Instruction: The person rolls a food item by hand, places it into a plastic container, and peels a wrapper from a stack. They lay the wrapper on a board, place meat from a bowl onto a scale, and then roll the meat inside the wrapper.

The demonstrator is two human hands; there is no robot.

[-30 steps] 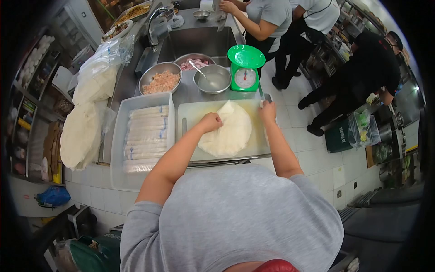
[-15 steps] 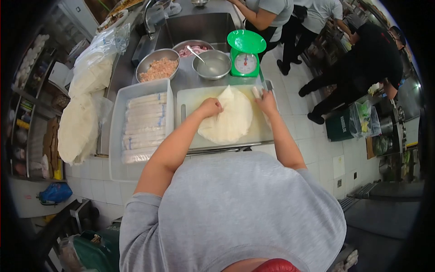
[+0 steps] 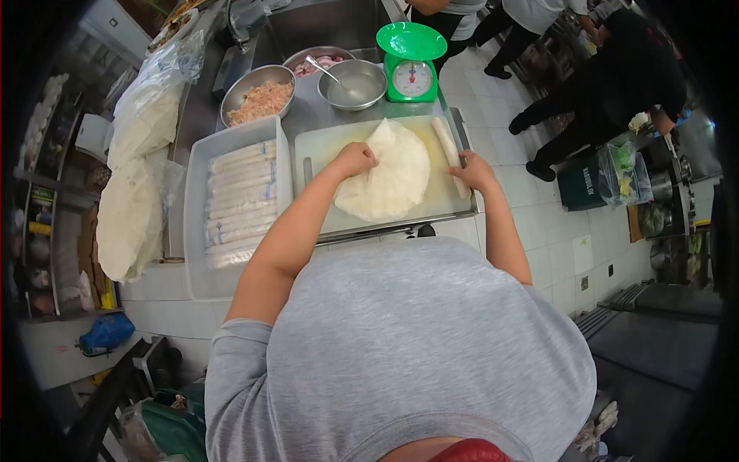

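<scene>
Round white wrapper sheets (image 3: 392,173) lie on the cutting board (image 3: 327,223), with a raised fold at their far edge. My left hand (image 3: 356,159) pinches the left side of the top sheet. On the board's right side lies a long pale roll (image 3: 446,148), and my right hand (image 3: 475,171) has its fingers closed on the roll's near part. Left of the board, a clear plastic tub (image 3: 192,200) holds several wrapped rolls (image 3: 242,189).
Beyond the board stand a bowl of pinkish filling (image 3: 263,102), a bowl of liquid with a spoon (image 3: 358,88), a bowl of meat (image 3: 323,61) and a green scale (image 3: 412,75). More sheets (image 3: 131,219) lie at far left. Co-workers (image 3: 616,85) stand at the back right.
The view has shifted, so the counter sits higher. My right hand has moved nearer along the roll, whose length now shows on the board. My left hand still pinches the sheet.
</scene>
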